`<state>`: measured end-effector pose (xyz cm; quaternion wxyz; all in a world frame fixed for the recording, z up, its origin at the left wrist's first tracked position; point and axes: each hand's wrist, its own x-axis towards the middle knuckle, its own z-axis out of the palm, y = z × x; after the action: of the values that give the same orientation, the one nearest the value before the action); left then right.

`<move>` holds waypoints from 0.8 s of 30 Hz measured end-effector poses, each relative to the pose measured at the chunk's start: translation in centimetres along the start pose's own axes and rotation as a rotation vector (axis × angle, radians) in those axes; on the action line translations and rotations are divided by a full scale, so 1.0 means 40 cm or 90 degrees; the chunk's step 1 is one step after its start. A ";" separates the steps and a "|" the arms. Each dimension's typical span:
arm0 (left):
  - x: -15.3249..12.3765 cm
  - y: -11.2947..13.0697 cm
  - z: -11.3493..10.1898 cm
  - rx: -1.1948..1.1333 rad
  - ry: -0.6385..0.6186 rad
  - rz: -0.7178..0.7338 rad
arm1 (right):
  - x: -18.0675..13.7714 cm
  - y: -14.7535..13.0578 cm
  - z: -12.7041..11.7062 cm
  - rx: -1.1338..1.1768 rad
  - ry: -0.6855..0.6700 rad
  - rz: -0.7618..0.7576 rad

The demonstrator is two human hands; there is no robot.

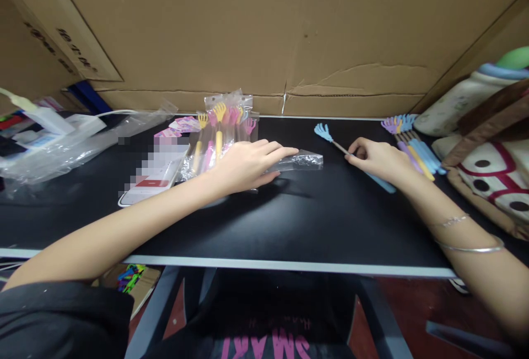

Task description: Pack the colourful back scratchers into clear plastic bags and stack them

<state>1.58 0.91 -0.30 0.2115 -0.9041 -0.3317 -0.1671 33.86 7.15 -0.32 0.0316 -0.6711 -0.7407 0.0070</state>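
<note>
My right hand pinches the metal shaft of a blue back scratcher between thumb and fingers. Its hand-shaped head points to the upper left, and the blue handle shows below my palm. My left hand is stretched out over a clear plastic bag, fingers extended and thumb apart; the bag sticks out past the fingertips. Behind and left of that hand lie several bagged back scratchers, yellow and pink. Several unwrapped back scratchers, purple, yellow and blue, lie side by side to the right of my right hand.
A phone and pink printed cards lie left of the bagged bundle. Crumpled plastic wrap covers the far left. A brown-and-white bag and a pale bottle stand at right. Cardboard walls the back of the black table.
</note>
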 end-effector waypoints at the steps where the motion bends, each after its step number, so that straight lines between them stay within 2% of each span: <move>1: 0.000 -0.001 -0.001 0.003 0.002 -0.001 | 0.003 0.004 0.004 0.015 0.009 -0.031; 4: 0.000 -0.003 -0.001 0.008 -0.001 -0.002 | 0.014 0.017 0.022 0.025 0.062 -0.134; 6: -0.001 -0.003 -0.001 0.009 -0.009 0.000 | 0.021 0.024 0.033 0.016 0.092 -0.171; 9: 0.000 -0.005 -0.005 0.012 -0.020 -0.005 | 0.024 0.024 0.038 0.019 0.110 -0.189; 12: 0.002 -0.009 -0.016 0.011 -0.034 -0.021 | 0.016 0.016 0.027 0.069 0.115 -0.153; 14: 0.004 -0.013 -0.024 0.007 -0.045 -0.034 | 0.005 0.006 0.014 0.172 0.097 -0.132; 18: 0.009 -0.021 -0.039 0.004 -0.069 -0.048 | -0.019 -0.016 -0.011 0.403 0.009 -0.170; 21: 0.007 -0.024 -0.050 0.013 -0.092 -0.058 | -0.035 -0.029 -0.024 0.402 -0.050 -0.190; 24: -0.006 -0.028 -0.060 0.026 -0.089 -0.064 | -0.043 -0.036 -0.031 0.299 -0.082 -0.241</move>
<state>0.25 0.39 1.97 0.1978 -0.8911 -0.3940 -0.1071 32.65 5.26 0.92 0.1396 -0.4937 -0.8310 0.2147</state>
